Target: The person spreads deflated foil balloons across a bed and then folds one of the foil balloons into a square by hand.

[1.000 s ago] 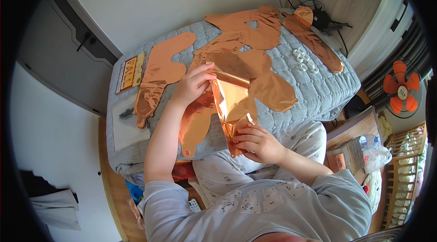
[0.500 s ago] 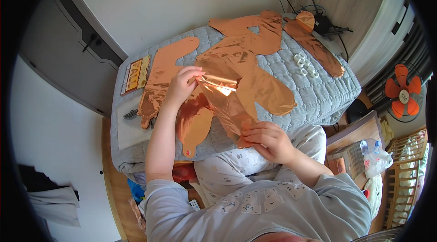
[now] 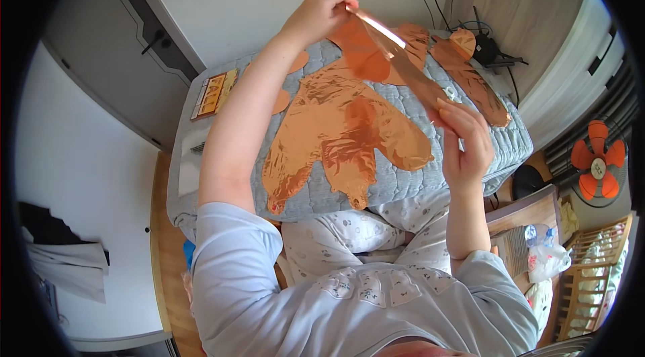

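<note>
A flat copper-coloured foil balloon (image 3: 418, 81) is raised over the bed and stretched slantwise between my hands. My left hand (image 3: 324, 16), high and near the wall, is closed on its upper end. My right hand (image 3: 467, 139) pinches the lower end with thumb and fingers. Beneath lies a large copper foil balloon (image 3: 336, 112), spread flat, its rounded lobes pointing toward me. Another foil balloon (image 3: 415, 38) at the back is partly covered by the raised one. My left forearm hides most of a further foil balloon (image 3: 280, 102).
A quilted grey mattress (image 3: 484, 145) carries everything. On its right lies a long foil strip (image 3: 474, 75) beside a black router (image 3: 488, 49) with cables. A printed packet (image 3: 213, 96) lies at the left edge. An orange-bladed fan (image 3: 596, 161) stands at right, above a wooden crib (image 3: 594, 276).
Both hands have risen away from me, carrying the foil balloon up off the bed; my right hand also moved right. The large balloon's lower lobes now show fully.
</note>
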Available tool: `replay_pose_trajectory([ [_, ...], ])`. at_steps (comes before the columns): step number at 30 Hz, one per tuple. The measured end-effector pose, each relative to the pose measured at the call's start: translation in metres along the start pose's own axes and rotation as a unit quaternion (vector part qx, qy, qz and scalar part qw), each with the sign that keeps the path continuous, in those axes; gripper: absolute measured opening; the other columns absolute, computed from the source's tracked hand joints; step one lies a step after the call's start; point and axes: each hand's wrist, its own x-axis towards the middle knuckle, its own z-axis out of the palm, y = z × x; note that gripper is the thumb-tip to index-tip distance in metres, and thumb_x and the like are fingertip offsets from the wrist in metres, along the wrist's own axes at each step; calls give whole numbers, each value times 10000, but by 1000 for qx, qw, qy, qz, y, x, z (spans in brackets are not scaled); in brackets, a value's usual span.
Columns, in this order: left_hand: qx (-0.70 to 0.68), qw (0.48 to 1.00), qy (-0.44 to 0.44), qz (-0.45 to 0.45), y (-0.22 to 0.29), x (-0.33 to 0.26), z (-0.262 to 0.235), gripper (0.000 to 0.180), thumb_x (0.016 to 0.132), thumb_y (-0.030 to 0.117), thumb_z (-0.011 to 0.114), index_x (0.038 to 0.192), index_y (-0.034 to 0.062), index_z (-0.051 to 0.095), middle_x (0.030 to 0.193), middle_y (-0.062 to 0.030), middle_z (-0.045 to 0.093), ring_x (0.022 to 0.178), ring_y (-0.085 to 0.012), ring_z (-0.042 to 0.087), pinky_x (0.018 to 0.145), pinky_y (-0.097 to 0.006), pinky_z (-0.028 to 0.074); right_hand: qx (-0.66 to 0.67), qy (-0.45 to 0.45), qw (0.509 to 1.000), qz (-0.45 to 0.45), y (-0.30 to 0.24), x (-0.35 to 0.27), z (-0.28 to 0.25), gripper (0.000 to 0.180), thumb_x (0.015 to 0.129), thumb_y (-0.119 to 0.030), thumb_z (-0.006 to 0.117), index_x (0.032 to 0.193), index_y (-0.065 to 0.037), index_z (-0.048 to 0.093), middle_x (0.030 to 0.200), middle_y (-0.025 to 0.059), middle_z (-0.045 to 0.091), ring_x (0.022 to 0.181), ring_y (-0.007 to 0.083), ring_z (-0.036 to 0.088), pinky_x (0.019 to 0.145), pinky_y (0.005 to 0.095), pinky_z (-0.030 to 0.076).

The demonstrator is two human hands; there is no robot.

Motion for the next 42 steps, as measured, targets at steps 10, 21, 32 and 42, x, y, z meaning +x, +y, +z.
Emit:
replay_pose_trajectory([
  [10, 53, 996, 70, 13, -90, -107, 43, 243, 906, 5, 691, 1124, 112, 681, 1400, -121, 616, 1204, -282, 646, 997, -373, 538, 86, -181, 979, 38, 7, -58, 45, 205, 814, -13, 730, 1017, -41, 724, 1109, 101, 747, 1085, 317, 694, 929, 426, 537],
  [21, 57, 953, -171, -242, -102, -190, 67, 440, 1027, 293, 579, 1442, 146, 559, 1624, -191, 366, 1499, -363, 350, 1187, -441, 358, 130, -343, 925, 99, -5, -114, 89, 193, 864, -117, 750, 1046, -60, 719, 1123, 100, 746, 1102, 330, 688, 964, 451, 535],
  [32, 107, 952, -177, -225, -70, -210, 85, 890, 903, 694, 593, 1559, 121, 406, 1652, -216, 293, 1552, -376, 219, 1257, -580, 105, 150, -400, 901, 70, -16, -107, 92, 218, 893, -175, 742, 1086, -76, 722, 1184, 82, 731, 1219, 327, 632, 1044, 480, 479],
  [42, 124, 941, -226, -221, -68, -212, 86, 895, 879, 631, 661, 1583, 150, 390, 1673, -190, 262, 1580, -323, 155, 1262, -561, 34, 160, -471, 864, 82, -4, -107, 86, 308, 946, -331, 689, 1128, -84, 713, 1330, 92, 668, 1334, 313, 558, 1156, 579, 370],
])
